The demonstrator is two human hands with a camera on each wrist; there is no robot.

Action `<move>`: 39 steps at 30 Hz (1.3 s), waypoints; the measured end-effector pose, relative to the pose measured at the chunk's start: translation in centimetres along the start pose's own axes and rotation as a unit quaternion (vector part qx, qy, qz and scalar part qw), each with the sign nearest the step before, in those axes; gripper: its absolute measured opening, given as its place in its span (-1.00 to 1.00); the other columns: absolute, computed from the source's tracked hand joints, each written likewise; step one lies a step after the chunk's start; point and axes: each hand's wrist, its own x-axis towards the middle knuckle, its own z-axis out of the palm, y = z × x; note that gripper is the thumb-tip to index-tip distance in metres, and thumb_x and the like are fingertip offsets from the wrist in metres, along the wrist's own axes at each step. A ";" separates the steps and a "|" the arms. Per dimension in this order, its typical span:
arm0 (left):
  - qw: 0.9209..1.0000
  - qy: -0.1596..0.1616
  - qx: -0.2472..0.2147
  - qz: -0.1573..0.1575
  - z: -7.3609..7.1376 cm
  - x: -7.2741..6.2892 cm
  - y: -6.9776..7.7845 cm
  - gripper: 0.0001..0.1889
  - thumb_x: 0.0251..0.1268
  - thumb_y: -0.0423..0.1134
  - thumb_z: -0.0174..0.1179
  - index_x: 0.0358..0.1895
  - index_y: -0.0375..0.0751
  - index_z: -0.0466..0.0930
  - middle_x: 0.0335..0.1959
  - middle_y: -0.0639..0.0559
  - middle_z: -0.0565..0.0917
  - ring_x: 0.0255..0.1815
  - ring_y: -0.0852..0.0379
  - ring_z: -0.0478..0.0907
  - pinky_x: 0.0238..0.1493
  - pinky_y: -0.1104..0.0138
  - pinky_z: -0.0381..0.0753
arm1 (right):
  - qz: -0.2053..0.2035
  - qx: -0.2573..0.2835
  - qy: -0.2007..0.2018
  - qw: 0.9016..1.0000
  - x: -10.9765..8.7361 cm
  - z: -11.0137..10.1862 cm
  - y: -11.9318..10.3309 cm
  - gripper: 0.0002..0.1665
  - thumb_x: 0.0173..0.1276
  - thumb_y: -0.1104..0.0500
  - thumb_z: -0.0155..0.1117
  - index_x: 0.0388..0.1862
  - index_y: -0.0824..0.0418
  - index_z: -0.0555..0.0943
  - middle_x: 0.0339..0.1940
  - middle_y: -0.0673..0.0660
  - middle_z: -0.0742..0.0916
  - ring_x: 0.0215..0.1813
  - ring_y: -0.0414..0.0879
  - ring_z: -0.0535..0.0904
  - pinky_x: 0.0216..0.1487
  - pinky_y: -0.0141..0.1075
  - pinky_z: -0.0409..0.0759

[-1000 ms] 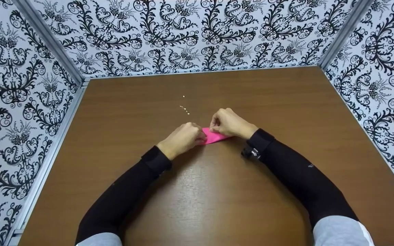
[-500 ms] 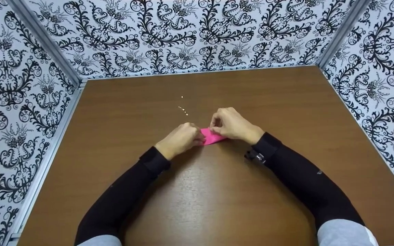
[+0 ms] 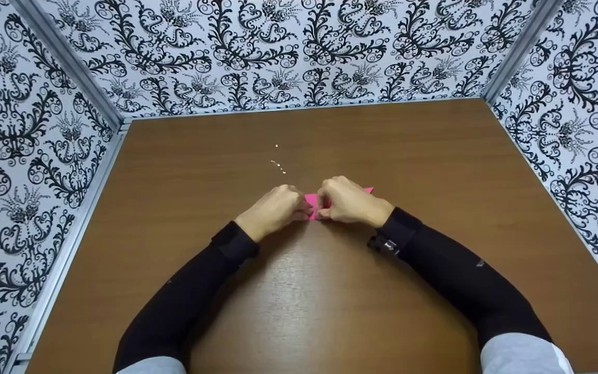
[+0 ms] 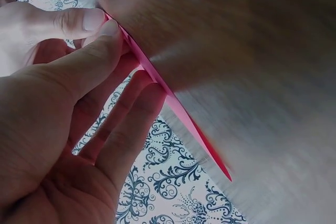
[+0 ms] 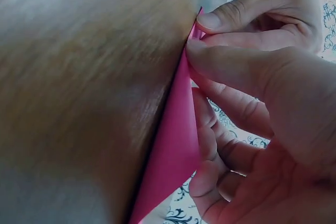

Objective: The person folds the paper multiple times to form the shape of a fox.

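A folded piece of pink paper (image 3: pixel 310 199) lies between both hands near the middle of the wooden table. My left hand (image 3: pixel 277 206) pinches its left part between thumb and fingers. Close beside it, my right hand (image 3: pixel 353 200) pinches the near edge of the paper, and a pointed pink end shows beyond that hand. In the left wrist view the paper (image 4: pixel 181 111) looks long and narrow, tapering to a point. From the right wrist the paper (image 5: pixel 172 137) appears as a slanted, layered strip, the two thumbs almost touching on its edge. The hands hide much of it.
Several tiny white bits (image 3: pixel 279 165) lie on the wooden table (image 3: pixel 200 156) beyond the hands. Walls (image 3: pixel 257 52) with a black and white scroll pattern stand at the back and both sides, joined by grey metal posts (image 3: pixel 519 52).
My right hand has shifted from the far edge of the paper to its near edge, closer to my left hand. The paper's right tip has come into sight. My left hand keeps its hold.
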 end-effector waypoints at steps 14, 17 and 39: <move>1.000 -0.004 -0.008 -0.013 -0.1 -0.1 0.2 -0.95 0.52 -0.28 0.59 -0.12 -0.18 1.00 -0.20 -0.06 0.96 -0.14 -0.07 0.88 0.00 0.06 0.93 | 0.047 0.043 -0.049 0.997 0.5 -0.3 1.4 -0.79 0.42 0.00 0.78 -0.36 0.01 0.90 -0.42 -0.07 0.84 -0.34 -0.21 0.63 -0.21 -0.32 0.54; 1.000 -0.005 -0.003 -0.011 0.0 -0.1 0.2 -0.94 0.53 -0.27 0.59 -0.12 -0.18 0.99 -0.21 -0.07 0.95 -0.14 -0.08 0.88 -0.02 0.06 0.93 | 0.056 0.052 -0.062 0.995 0.3 -0.5 1.6 -0.81 0.42 0.05 0.77 -0.36 0.03 0.90 -0.43 -0.07 0.84 -0.36 -0.23 0.62 -0.23 -0.33 0.55; 1.000 0.003 0.015 0.002 0.1 -0.1 0.0 -0.91 0.51 -0.27 0.60 -0.23 -0.17 0.93 -0.25 -0.05 0.94 -0.16 -0.11 0.88 0.00 0.03 0.93 | 0.104 0.034 -0.076 0.991 -2.2 -2.4 3.9 -0.83 0.48 0.11 0.72 -0.34 0.03 0.89 -0.36 -0.04 0.85 -0.29 -0.16 0.66 -0.12 -0.24 0.63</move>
